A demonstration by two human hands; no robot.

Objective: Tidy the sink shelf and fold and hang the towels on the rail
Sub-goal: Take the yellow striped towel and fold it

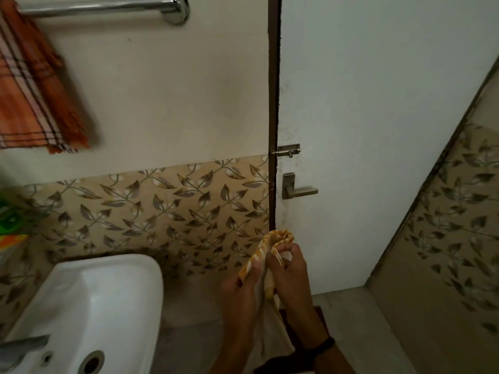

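Being bunched between both hands, a yellow-and-white patterned cloth towel (266, 268) is hanging downward, long axis roughly vertical. Left hand (241, 290) and right hand (290, 268) are each clenched on its upper end, beside the white ceramic sink (108, 306). A chrome wall rail (108, 8) is lying up and left, nearer the left hand, already carrying an orange checked towel (35, 90).
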